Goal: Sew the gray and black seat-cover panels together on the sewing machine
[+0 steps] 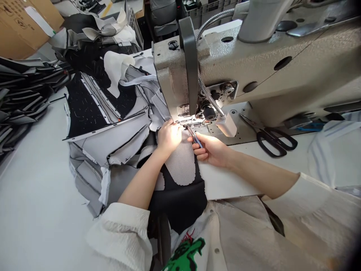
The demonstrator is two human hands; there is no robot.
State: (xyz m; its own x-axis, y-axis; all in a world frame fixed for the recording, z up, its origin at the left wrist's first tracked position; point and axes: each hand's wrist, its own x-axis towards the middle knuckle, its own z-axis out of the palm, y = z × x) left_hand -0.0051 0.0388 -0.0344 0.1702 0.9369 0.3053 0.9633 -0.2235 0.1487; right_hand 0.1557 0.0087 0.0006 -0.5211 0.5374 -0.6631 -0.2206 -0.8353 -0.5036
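Observation:
Under the lit head of a sewing machine (168,75), my left hand (169,136) has its fingers curled on the grey and black fabric piece (180,165), close to the presser foot. My right hand (210,148) is closed around small thread snips (195,137) with a blue handle. Their metal tips point at the fabric edge by the needle, near my left fingertips. Whether the blades touch a thread is too small to tell. The sewn fabric spreads left as a bulky grey cover (124,139) with seams and white strips, and its black part hangs over the table's front edge.
Large black-handled scissors (270,141) lie right of the needle area, blades towards the machine. A white lamp (226,125) hangs close above my right hand. Stacked dark panels (22,98) and a cardboard box (28,26) stand at the left. Striped cloth (335,154) lies far right.

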